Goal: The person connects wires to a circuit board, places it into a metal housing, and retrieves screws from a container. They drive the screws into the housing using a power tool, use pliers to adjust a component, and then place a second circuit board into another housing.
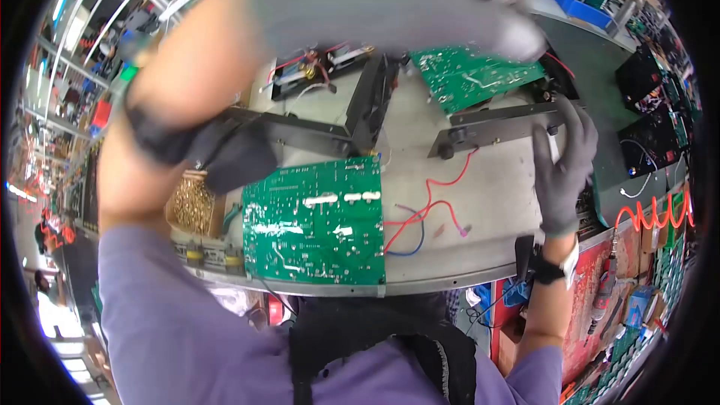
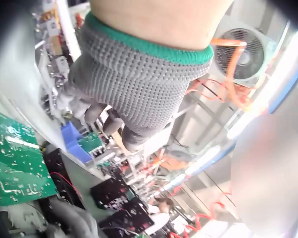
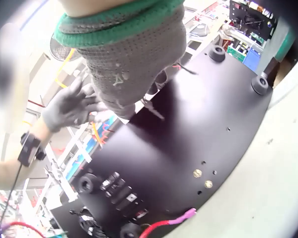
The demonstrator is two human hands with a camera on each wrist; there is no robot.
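Observation:
My left hand (image 3: 72,109), in a grey knitted glove, is raised with its fingers spread in the right wrist view. In the head view it is a blur over the far part of the bench, its pale fingertips overlapping a green circuit board (image 1: 480,79). My gloved right hand (image 1: 566,165) is at the right end of a black metal chassis (image 1: 502,121), thumb and fingers apart. The right wrist view shows the chassis's broad black panel (image 3: 203,119) with round rubber feet (image 3: 217,53) under that hand; some fingertips are hidden behind the palm.
Near the front edge of the bench lies another green circuit board (image 1: 315,232) with red and blue wires (image 1: 427,206) beside it. A second black chassis (image 1: 315,135) stands at the left. Next to it is a box of brass-coloured small parts (image 1: 193,206). A red power screwdriver (image 1: 602,285) hangs at the right.

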